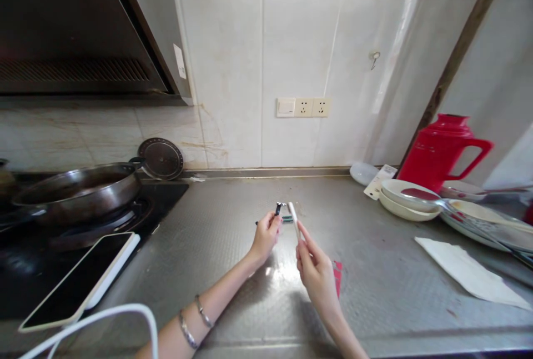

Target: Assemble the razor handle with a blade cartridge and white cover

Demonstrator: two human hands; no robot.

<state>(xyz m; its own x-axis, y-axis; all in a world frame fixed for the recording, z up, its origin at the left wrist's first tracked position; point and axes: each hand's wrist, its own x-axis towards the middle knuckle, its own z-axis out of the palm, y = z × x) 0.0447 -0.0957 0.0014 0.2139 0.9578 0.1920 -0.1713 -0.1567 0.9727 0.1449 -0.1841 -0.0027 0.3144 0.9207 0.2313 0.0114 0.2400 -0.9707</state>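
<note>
While I have the left hand (265, 238) pinching a small black-handled tool (277, 210) above the bench (204, 237)'s middle, the right hand (317, 273) pinches a slim white stick (293, 217) nearby, closeness I judge calls for steadiness.

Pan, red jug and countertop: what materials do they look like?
Pan: metal, likely stainless steel; silvery, polished sides with reflections, browned inside.
Red jug: probably plastic, semi-gloss; uniform red body and handle. Any liner is hidden.
Countertop: sheet metal, probably stainless; grey, finely textured, with bright blurred highlights near the hands.
</note>
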